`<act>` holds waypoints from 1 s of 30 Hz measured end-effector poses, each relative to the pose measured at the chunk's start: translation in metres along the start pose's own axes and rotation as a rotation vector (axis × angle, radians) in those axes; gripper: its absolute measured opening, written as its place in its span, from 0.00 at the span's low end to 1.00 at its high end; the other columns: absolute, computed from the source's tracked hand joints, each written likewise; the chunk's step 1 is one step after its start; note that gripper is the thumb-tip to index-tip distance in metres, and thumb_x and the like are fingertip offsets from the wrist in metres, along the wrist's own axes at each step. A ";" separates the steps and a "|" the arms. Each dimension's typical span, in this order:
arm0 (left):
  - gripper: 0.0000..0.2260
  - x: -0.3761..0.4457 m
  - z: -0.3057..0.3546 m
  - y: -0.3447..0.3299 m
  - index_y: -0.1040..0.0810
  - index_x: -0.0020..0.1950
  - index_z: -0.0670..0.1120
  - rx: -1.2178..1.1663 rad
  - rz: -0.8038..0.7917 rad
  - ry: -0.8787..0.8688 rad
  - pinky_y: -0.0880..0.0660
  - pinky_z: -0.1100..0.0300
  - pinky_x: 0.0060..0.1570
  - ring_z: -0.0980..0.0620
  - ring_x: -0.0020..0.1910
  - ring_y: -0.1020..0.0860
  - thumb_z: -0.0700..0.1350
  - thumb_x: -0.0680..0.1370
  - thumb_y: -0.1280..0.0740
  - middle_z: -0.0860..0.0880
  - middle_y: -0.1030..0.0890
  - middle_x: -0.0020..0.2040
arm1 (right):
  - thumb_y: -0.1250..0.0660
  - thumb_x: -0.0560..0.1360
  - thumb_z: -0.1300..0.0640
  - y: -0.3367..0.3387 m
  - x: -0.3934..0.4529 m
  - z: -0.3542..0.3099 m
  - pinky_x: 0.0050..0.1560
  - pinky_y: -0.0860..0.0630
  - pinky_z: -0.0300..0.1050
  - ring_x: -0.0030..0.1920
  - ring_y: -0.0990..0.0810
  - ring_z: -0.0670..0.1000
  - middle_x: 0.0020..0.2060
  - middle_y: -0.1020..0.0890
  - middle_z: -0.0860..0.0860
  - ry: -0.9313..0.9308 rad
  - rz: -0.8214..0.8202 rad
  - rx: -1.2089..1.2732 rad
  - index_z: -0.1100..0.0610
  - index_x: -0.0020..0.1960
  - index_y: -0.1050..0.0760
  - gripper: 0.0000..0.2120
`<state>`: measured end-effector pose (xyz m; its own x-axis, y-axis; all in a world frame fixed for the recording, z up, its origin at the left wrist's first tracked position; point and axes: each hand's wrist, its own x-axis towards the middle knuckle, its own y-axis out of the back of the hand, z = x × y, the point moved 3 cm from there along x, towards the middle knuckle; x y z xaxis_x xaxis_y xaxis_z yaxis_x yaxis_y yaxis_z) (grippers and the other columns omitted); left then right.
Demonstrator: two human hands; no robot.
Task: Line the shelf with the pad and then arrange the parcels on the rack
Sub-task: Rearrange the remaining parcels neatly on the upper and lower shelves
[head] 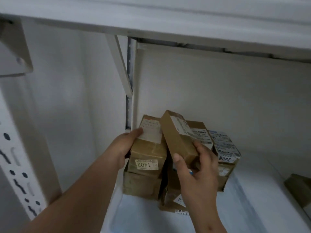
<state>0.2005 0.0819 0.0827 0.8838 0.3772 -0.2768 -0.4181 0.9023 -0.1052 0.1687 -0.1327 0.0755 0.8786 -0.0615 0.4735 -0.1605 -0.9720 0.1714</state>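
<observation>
On the pad-lined shelf [249,204], far left corner, the parcels [225,148] are sitting stacked; left hand [123,149] is gripping the 1402 box [148,158], right hand [196,167] is pinching a tilted slim box [178,140] above them.
</observation>
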 end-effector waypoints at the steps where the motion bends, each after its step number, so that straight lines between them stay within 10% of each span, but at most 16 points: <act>1: 0.19 0.002 0.000 -0.001 0.19 0.55 0.42 0.015 -0.002 -0.002 0.22 0.59 0.39 0.47 0.45 0.17 0.57 0.77 0.31 0.44 0.15 0.46 | 0.26 0.70 0.45 -0.002 0.000 0.001 0.66 0.26 0.54 0.66 0.30 0.45 0.65 0.36 0.40 0.003 -0.001 -0.018 0.34 0.64 0.34 0.27; 6: 0.20 0.006 -0.004 -0.004 0.20 0.57 0.43 0.071 0.049 -0.065 0.26 0.64 0.31 0.50 0.41 0.17 0.59 0.79 0.35 0.46 0.16 0.45 | 0.30 0.64 0.35 -0.010 0.001 -0.003 0.67 0.26 0.52 0.68 0.31 0.46 0.63 0.38 0.35 -0.013 -0.014 -0.060 0.33 0.64 0.34 0.30; 11: 0.22 0.005 -0.004 -0.006 0.23 0.64 0.45 0.113 0.111 -0.126 0.29 0.62 0.34 0.53 0.43 0.21 0.59 0.83 0.44 0.51 0.19 0.48 | 0.24 0.69 0.47 -0.022 0.011 -0.017 0.51 0.34 0.17 0.59 0.37 0.23 0.66 0.39 0.41 0.054 -0.044 -0.062 0.39 0.63 0.32 0.27; 17: 0.23 0.002 -0.008 -0.003 0.29 0.73 0.48 -0.015 0.024 -0.048 0.33 0.50 0.68 0.50 0.57 0.24 0.57 0.84 0.48 0.47 0.23 0.68 | 0.36 0.67 0.30 -0.057 0.022 -0.032 0.65 0.27 0.56 0.68 0.32 0.53 0.68 0.35 0.49 0.282 -0.039 -0.477 0.45 0.66 0.29 0.33; 30: 0.21 -0.056 0.013 -0.005 0.30 0.73 0.51 0.117 0.235 -0.465 0.37 0.58 0.63 0.58 0.62 0.32 0.57 0.83 0.45 0.57 0.28 0.65 | 0.41 0.71 0.30 -0.025 0.001 -0.021 0.73 0.42 0.55 0.71 0.41 0.44 0.68 0.40 0.38 0.165 -0.047 -0.378 0.40 0.70 0.34 0.30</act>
<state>0.1557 0.0584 0.1111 0.7801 0.6005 0.1756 -0.6131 0.7896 0.0237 0.1645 -0.1036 0.0898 0.8099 0.0476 0.5846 -0.3029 -0.8196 0.4864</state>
